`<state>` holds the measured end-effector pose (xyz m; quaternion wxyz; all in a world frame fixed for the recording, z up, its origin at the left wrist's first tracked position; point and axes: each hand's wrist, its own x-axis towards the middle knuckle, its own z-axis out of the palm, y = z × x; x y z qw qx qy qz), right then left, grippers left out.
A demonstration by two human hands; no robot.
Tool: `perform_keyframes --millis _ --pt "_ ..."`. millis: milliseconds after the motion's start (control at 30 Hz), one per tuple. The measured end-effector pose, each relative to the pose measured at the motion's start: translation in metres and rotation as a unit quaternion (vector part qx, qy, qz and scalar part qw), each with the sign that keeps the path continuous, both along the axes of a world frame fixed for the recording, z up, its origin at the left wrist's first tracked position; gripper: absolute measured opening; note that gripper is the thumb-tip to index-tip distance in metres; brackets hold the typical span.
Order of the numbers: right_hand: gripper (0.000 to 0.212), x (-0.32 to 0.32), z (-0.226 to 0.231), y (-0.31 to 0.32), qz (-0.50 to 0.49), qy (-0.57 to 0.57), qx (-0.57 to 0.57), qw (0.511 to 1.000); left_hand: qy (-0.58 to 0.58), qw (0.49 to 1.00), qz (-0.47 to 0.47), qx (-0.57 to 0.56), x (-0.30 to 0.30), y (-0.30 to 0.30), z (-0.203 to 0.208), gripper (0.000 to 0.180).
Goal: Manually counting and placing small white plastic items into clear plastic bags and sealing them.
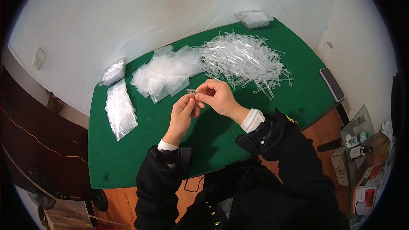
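Over the middle of the green table (128, 162), both hands meet at the fingertips. My left hand (183, 111) is closed round a small bunch of clear plastic sticks (190, 90), whose looped ends poke out above the fingers. The thumb and fingers of my right hand (218, 97) pinch at the same bunch; the sticks' lower parts are hidden by the hands. Just beyond my right hand spreads a big heap of loose clear sticks with looped ends (243, 57). Left of that heap lies a loose pile of flat clear plastic bags (159, 74).
A row of overlapping filled clear bags (119, 110) lies at the table's left, below a clear wrapped pack (113, 71). A clear plastic tub (254, 18) stands at the far right corner. Near the right edge rests a phone (331, 84). Walls border the table's back.
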<state>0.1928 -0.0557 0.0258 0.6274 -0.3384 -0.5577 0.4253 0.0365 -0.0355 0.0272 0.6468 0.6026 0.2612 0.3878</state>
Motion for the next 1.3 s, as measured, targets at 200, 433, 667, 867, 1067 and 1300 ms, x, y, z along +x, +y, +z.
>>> perform_keyframes --millis 200,433,667,867,1067,1300 --pt "0.007 0.000 -0.001 0.001 -0.047 -0.027 0.045 0.997 -0.002 1.000 0.004 0.006 -0.001 0.001 -0.001 0.025" --pt "0.009 0.002 0.000 0.000 -0.076 -0.064 0.093 0.991 0.009 0.998 0.009 0.068 0.000 0.001 -0.002 0.023" --pt "0.012 0.000 0.000 0.000 -0.073 -0.063 0.101 0.990 0.017 0.995 -0.011 0.102 -0.001 0.002 -0.001 0.023" --pt "0.016 0.003 0.006 -0.003 -0.078 -0.123 0.116 0.983 0.036 0.992 -0.028 0.119 -0.001 0.002 -0.003 0.022" --pt "0.014 0.001 0.007 -0.004 -0.077 -0.122 0.105 0.984 0.081 0.984 -0.033 0.154 -0.001 0.001 -0.004 0.021" --pt "0.013 0.022 0.008 0.011 -0.109 -0.188 0.123 0.968 0.136 0.978 -0.055 0.148 -0.007 0.008 -0.012 0.019"
